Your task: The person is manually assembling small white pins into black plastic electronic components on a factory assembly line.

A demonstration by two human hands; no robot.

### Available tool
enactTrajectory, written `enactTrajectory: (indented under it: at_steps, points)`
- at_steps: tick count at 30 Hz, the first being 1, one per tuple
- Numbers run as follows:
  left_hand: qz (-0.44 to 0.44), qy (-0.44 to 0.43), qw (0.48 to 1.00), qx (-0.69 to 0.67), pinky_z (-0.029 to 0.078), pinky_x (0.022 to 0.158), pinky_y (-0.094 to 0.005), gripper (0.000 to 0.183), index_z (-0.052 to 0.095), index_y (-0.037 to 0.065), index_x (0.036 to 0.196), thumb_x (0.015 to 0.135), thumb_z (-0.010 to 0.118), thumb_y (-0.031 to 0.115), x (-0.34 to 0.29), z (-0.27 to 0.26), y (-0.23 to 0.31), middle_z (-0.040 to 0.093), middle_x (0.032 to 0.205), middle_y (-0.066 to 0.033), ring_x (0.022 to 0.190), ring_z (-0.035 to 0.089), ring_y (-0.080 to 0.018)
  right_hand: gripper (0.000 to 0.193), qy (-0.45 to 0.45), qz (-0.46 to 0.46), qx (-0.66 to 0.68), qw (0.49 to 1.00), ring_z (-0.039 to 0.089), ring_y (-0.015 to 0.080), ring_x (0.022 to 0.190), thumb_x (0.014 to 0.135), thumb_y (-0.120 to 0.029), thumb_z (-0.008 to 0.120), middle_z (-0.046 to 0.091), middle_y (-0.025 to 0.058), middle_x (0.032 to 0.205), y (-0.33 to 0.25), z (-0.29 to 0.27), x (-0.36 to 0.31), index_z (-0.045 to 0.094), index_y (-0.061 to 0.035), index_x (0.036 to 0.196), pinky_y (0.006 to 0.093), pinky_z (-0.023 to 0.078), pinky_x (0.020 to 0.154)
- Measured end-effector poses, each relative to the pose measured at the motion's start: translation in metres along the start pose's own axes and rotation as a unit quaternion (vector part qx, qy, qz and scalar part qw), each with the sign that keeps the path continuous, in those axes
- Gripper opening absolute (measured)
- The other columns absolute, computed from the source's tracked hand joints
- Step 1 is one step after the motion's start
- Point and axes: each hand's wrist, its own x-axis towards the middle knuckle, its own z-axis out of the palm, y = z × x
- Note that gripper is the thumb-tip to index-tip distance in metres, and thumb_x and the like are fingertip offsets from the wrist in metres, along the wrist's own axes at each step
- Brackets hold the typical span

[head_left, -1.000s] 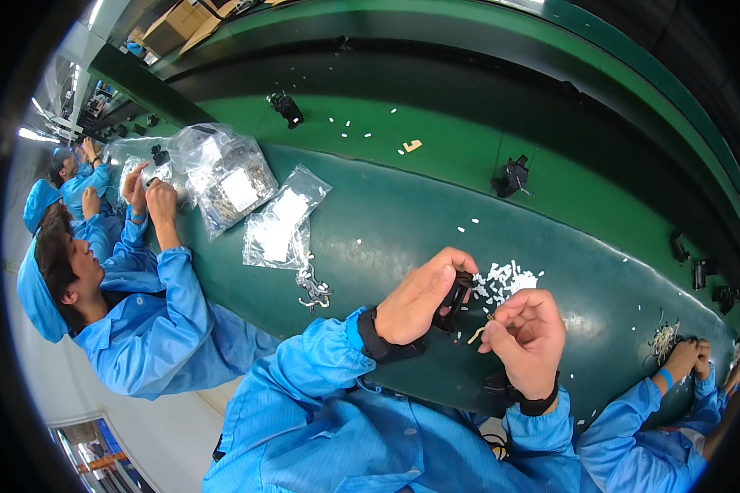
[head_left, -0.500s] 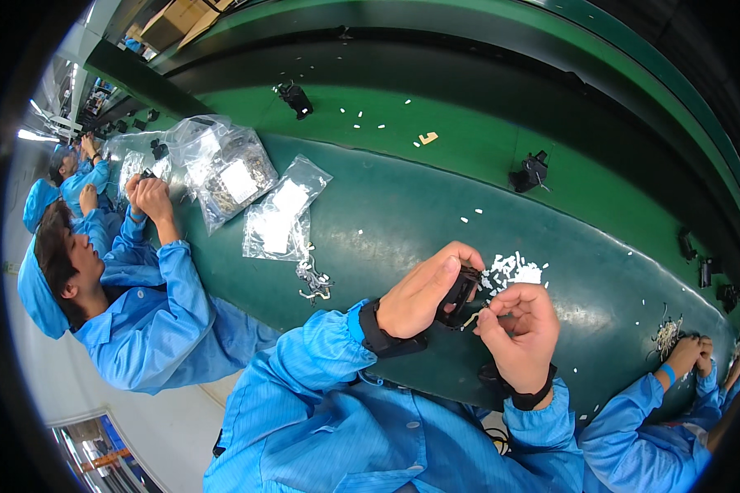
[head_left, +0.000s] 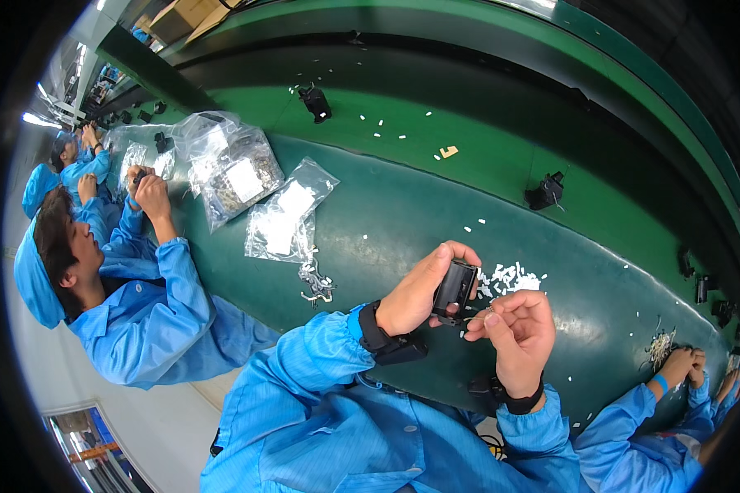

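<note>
My left hand [head_left: 415, 292] grips a black plastic housing [head_left: 455, 287], with its fingers around the far side. The housing is tilted, and a broad smooth face of it shows. By its lower end, the thumb and fingers of my right hand [head_left: 521, 338] are pinched on a thin wire [head_left: 475, 316]. The wire runs toward the housing; whether it is fixed there I cannot tell. Just beyond my hands lies a pile of small white pieces [head_left: 514, 281] on the green table [head_left: 403, 218].
Clear bags of parts [head_left: 237, 177] and a flat bag with white paper [head_left: 292, 209] lie to the left, near a bunch of wires [head_left: 316, 283]. Black housings [head_left: 544, 193] stand on the far green strip. A co-worker [head_left: 131, 304] sits at left; another's hands [head_left: 684, 366] are at right.
My left hand has turned the housing, so its broad face now shows instead of its open side. My right hand stays pinched beside its lower end, moved only slightly.
</note>
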Motion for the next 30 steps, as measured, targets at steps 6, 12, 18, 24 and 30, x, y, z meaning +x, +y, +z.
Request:
enactTrajectory:
  at_steps: [6, 12, 18, 24, 30]
  points:
    - [-0.004, -0.004, 0.999, 0.046, 0.041, 0.046, -0.0199, 0.057, 0.051, 0.011, 0.124, 0.107, 0.024, 0.057, 0.0, 0.0, 0.003, 0.057, 0.084, 0.0003, 0.065, 0.051, -0.006, 0.016, -0.017, 0.029, 0.016, 0.999, 0.071, 0.0213, 0.085, 0.096, 0.001, 0.062, 0.064, 0.0118, 0.093, 0.006, -0.004, 0.004, 0.051, 0.0008, 0.108, 0.0338, 0.062, 0.071]
    - [-0.032, -0.011, 0.999, 0.043, 0.046, 0.046, -0.0221, 0.055, 0.05, 0.008, 0.125, 0.107, 0.028, 0.055, -0.005, 0.001, 0.012, 0.06, 0.089, -0.003, 0.065, 0.056, -0.0074, 0.016, -0.025, 0.047, 0.029, 0.998, 0.072, 0.0223, 0.084, 0.096, -0.001, 0.063, 0.064, 0.0128, 0.094, 0.003, -0.011, 0.002, 0.052, 0.0016, 0.107, 0.034, 0.062, 0.07]
    - [-0.037, -0.047, 0.997, 0.04, 0.045, 0.045, -0.0214, 0.054, 0.048, 0.008, 0.126, 0.108, 0.028, 0.054, -0.006, 0.0, 0.01, 0.06, 0.086, -0.0045, 0.061, 0.056, -0.0074, 0.022, -0.052, 0.03, -0.046, 0.997, 0.068, 0.0169, 0.091, 0.091, 0.005, 0.067, 0.065, 0.011, 0.097, 0.007, -0.012, 0.005, 0.054, 0.0024, 0.109, 0.0285, 0.06, 0.068]
    - [-0.027, -0.051, 0.996, 0.067, 0.046, 0.047, -0.0202, 0.054, 0.048, 0.009, 0.125, 0.108, 0.028, 0.055, -0.006, 0.001, 0.011, 0.058, 0.084, -0.0028, 0.063, 0.055, -0.0061, 0.026, -0.086, 0.057, -0.049, 0.993, 0.067, 0.0164, 0.094, 0.09, 0.006, 0.069, 0.066, 0.0112, 0.102, 0.007, -0.016, 0.008, 0.056, 0.0028, 0.113, 0.0266, 0.059, 0.07]
    - [-0.041, -0.032, 0.996, 0.069, 0.045, 0.045, -0.0229, 0.049, 0.051, 0.008, 0.122, 0.108, 0.03, 0.051, -0.006, 0.005, 0.014, 0.054, 0.078, -0.0024, 0.062, 0.052, -0.0077, 0.036, -0.12, 0.092, -0.041, 0.988, 0.067, 0.0173, 0.098, 0.091, 0.005, 0.069, 0.068, 0.0132, 0.109, 0.004, -0.02, 0.011, 0.056, 0.0023, 0.124, 0.0274, 0.058, 0.072]
